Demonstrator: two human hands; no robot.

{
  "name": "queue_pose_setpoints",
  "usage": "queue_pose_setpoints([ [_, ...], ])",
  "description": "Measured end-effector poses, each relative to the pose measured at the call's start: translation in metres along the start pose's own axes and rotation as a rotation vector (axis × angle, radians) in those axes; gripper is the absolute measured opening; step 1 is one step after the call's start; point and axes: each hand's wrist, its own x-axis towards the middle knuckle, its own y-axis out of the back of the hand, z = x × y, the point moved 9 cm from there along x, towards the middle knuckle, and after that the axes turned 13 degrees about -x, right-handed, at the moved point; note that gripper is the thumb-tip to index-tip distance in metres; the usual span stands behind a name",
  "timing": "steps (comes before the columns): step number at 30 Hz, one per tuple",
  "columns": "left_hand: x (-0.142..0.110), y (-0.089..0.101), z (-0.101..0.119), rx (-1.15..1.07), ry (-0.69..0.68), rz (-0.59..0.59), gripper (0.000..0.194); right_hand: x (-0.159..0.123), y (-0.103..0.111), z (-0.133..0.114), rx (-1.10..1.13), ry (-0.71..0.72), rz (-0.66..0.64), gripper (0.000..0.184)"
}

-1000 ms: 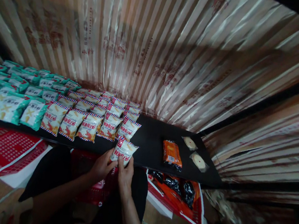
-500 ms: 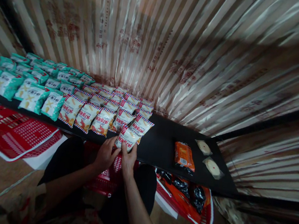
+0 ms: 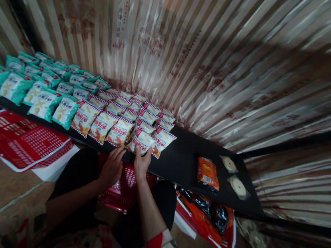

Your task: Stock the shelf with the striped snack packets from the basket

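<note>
In the head view my right hand [image 3: 141, 163] grips the lower edge of a white snack bag [image 3: 142, 139], thumb in front. The bag leans at the front of the block of white bags with striped tops, against those behind it. My left hand [image 3: 112, 167] is off that bag, fingers stretched out at the front edge of the black shelf [image 3: 175, 163]. Just beyond its fingertips stands another white snack bag [image 3: 118, 131]. What lies under the left palm is hidden.
Rows of teal snack bags [image 3: 43, 103] fill the shelf's left part. To the right lie an orange packet [image 3: 208, 173] and two round pale packets, one a clear-wrapped disc [image 3: 238, 187]. Red baskets stand below, including a left basket [image 3: 27, 139] and a right basket [image 3: 230, 244]. Striped sheeting [image 3: 170, 32] hangs behind.
The white snack bag has moved forward from the shelf's front edge to the row of white bags. My left hand has let go of it and drawn back slightly. The view has shifted a little.
</note>
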Motion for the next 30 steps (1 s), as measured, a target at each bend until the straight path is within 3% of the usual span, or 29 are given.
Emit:
queue_pose_setpoints([
  [9, 0.002, 0.007, -0.013, 0.004, -0.026, 0.004, 0.049, 0.004, -0.006, -0.01, -0.237, 0.158, 0.08, 0.046],
  [16, 0.001, 0.003, -0.016, 0.006, -0.055, 0.002, 0.049, 0.004, -0.004, -0.011, -0.425, 0.207, 0.142, 0.065],
  [23, 0.0, 0.006, -0.008, 0.042, -0.132, 0.009, 0.047, 0.001, -0.012, -0.008, -0.408, 0.231, 0.123, 0.071],
  [30, 0.021, -0.004, -0.003, 0.151, -0.223, -0.12, 0.045, 0.001, -0.015, -0.007, -0.373, 0.216, 0.141, 0.068],
])
